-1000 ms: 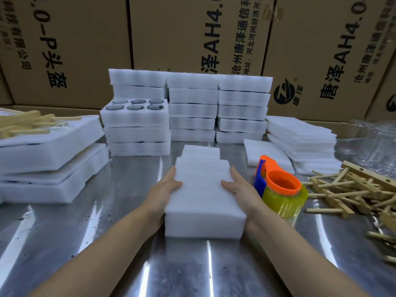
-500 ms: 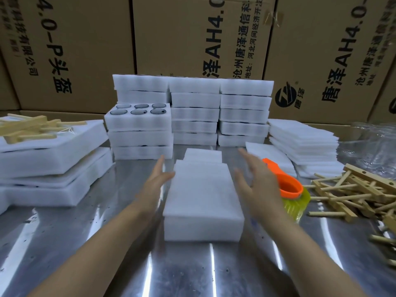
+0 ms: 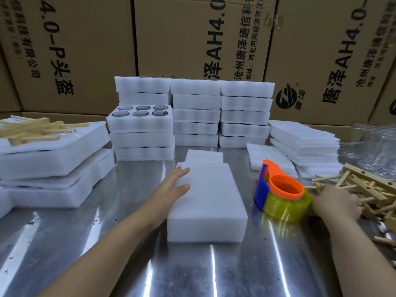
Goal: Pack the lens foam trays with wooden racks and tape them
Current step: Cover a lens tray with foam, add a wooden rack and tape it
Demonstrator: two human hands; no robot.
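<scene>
Foam tray on desk; left hand flat against its side, fingers straight, steadying. Right hand in wooden racks, grip not discernible, probably fetching 1.

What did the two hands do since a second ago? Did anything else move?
Both hands let go of the foam block. The right hand went right, past the tape dispenser, into the pile of wooden racks; whether it grips one is too blurred to tell. The left hand now lies open against the block's left edge. The block, dispenser and foam tray stacks stayed put.
</scene>
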